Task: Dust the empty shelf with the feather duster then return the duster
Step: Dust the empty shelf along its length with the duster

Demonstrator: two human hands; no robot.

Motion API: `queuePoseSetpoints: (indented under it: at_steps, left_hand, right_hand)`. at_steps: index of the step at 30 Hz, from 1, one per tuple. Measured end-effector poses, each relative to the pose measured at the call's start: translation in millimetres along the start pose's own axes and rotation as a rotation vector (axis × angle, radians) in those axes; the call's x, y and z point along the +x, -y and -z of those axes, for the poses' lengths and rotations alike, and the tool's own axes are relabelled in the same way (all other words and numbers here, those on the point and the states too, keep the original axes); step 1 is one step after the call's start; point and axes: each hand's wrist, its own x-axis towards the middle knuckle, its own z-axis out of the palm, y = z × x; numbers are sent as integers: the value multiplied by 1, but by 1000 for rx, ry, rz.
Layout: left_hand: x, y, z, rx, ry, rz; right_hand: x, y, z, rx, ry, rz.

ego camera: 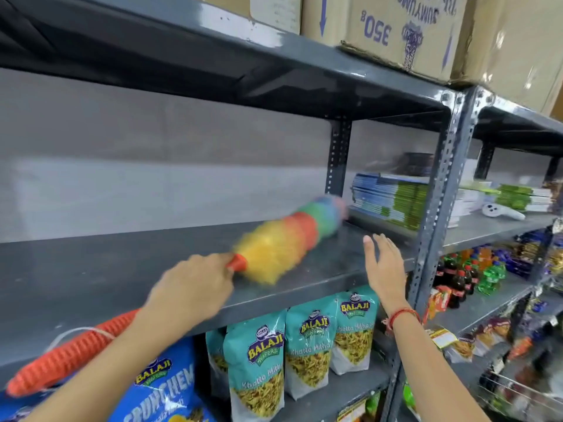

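Note:
The empty grey metal shelf runs across the middle of the head view. On its right half lies the rainbow-coloured head of the feather duster, blurred, its tip close to the rear upright. My left hand is closed on the duster's orange ribbed handle near the head; the handle's long end sticks out toward the lower left. My right hand hovers open, palm forward, at the shelf's front edge by the right upright, holding nothing.
Cardboard boxes sit on the shelf above. Teal snack bags and a blue chips bag fill the shelf below. Stacked books lie in the neighbouring bay to the right, with soda bottles beneath. A perforated upright divides the bays.

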Motion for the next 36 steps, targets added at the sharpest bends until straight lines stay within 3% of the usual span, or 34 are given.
queuePoseSetpoints:
  at_steps: [3, 7, 11, 15, 18, 24, 27, 32, 36]
  left_hand:
    - [4, -48, -18, -41, 42, -77]
    - [21, -86, -44, -35, 159, -62]
    - [29, -73, -41, 21, 134, 104]
    - [25, -51, -25, 149, 35, 259]
    - [26, -59, -20, 120, 10, 265]
    - [34, -101, -36, 30, 129, 154]
    - [35, -93, -35, 50, 140, 202]
    - [12, -50, -13, 152, 76, 426]
    - [-8, -63, -12, 177, 11, 380]
  right_hand:
    - [5, -1, 1, 40, -100, -17]
    - [2, -3, -11, 97, -38, 26]
    - [-12, -6, -33, 42, 75, 80]
    - [-21, -9, -45, -64, 64, 99]
    - [-23, -14, -47, -58, 15, 106]
    - [-23, -14, -49, -10, -3, 84]
    - [-25, -15, -50, -10, -29, 116]
    - [-26, -13, -47, -6, -43, 131]
    - [-27, -11, -46, -10, -50, 133]
